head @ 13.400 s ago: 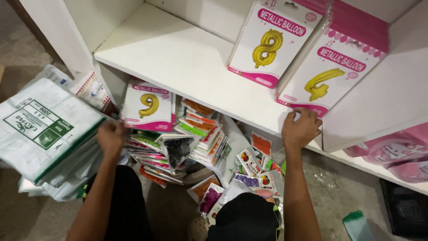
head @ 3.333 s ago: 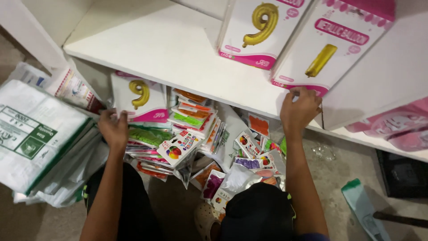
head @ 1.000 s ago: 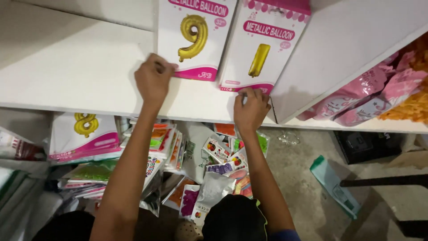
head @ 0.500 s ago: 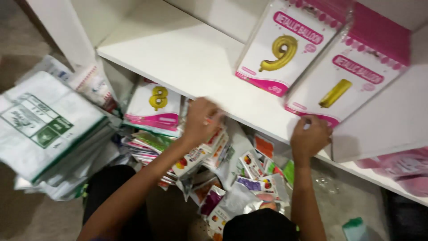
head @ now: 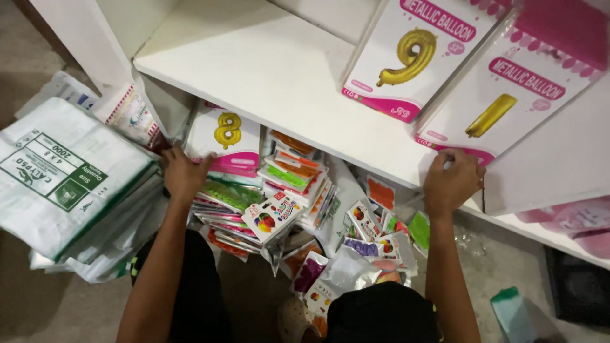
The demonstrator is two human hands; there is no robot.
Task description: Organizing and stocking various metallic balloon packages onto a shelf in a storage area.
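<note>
Pink and white, the pack with a gold eight stands under the white shelf, and the left hand grips its bottom edge. Just beside it lies a heap of bright little packs on the floor. The right hand pinches the bottom edge of the pack with a gold one up on the shelf, next to the pack with a gold nine. White bags lie stacked at the left.

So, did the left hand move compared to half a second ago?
Yes. The left hand went leftward along the stack of balloon packets, from right of the number eight balloon pack to its lower left corner.
</note>
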